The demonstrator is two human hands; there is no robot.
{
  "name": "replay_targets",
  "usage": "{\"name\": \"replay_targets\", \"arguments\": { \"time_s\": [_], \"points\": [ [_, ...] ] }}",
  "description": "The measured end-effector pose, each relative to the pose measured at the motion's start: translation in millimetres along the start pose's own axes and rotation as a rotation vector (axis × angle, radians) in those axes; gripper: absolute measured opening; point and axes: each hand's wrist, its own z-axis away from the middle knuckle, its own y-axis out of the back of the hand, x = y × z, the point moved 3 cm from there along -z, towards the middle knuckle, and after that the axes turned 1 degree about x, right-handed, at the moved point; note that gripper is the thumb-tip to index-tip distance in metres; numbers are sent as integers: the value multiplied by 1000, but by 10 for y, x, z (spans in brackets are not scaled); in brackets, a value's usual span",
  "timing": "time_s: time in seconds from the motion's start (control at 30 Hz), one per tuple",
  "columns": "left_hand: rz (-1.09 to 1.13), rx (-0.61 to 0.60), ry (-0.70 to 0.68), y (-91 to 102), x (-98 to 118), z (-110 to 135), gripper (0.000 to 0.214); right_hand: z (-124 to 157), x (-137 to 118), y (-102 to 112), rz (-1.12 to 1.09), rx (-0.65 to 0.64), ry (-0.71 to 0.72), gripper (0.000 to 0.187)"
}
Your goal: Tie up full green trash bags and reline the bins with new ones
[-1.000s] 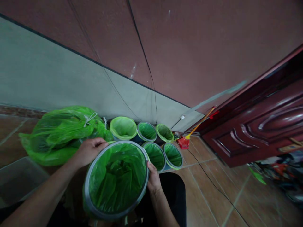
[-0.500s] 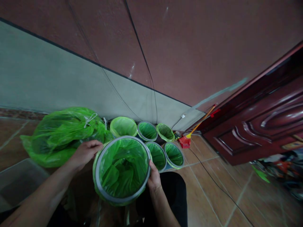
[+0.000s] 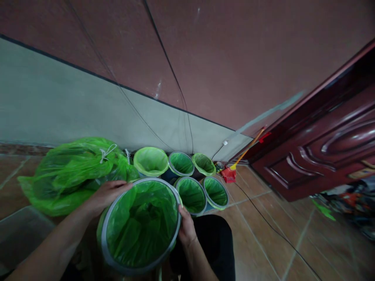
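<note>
A trash can (image 3: 103,242) lined with a thin green plastic bag is held low in front of me, its mouth tilted up toward the camera. A grey ring runs round its rim over the bag. My left hand (image 3: 109,195) is closed on the upper left of the rim, its fingertips partly hidden. On the opposite side my right hand (image 3: 186,226) grips the rim, thumb at the outer edge. Just beyond stand several more lined trash cans (image 3: 191,195) in two rows. A tied, bulging green garbage bag (image 3: 79,168) lies beyond my left hand.
A translucent plastic bin (image 3: 25,230) sits at the lower left. Right of the cans are a red dustpan (image 3: 227,174) and a yellow-handled broom (image 3: 246,152) near the dark red door (image 3: 316,156). A black cable (image 3: 269,226) crosses the tiled floor. My knee (image 3: 209,242) is close below.
The held trash can has moved down and left, nearer to me, with both hands on it. My left hand has shifted further over the rim. The view has also shifted slightly.
</note>
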Motion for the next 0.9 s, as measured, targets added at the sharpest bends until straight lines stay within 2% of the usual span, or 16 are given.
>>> {"name": "replay_targets", "arguments": {
  "time_s": [0.1,0.23,0.37,0.57,0.7,0.8,0.9],
  "points": [
    [-24,-41,-5,9,-22,12,40,16,-12,34,63,-27,-36,30],
    [114,-61,51,-8,-15,40,45,-47,-76,59,149,-78,-63,28],
    [193,-163,44,-64,26,66,53,-163,-92,-2,195,-121,-99,28],
    [255,-154,44,-43,-24,39,60,-227,-80,-73,70,57,1,20],
    [277,-169,71,-38,-22,55,61,-192,-153,-124,46,55,57,19],
    [237,-119,90,-61,9,110,60,-192,-255,-188,78,15,64,27],
    [171,-145,52,-127,52,172,54,-221,-319,-308,247,-92,-57,46]
  ]
}}
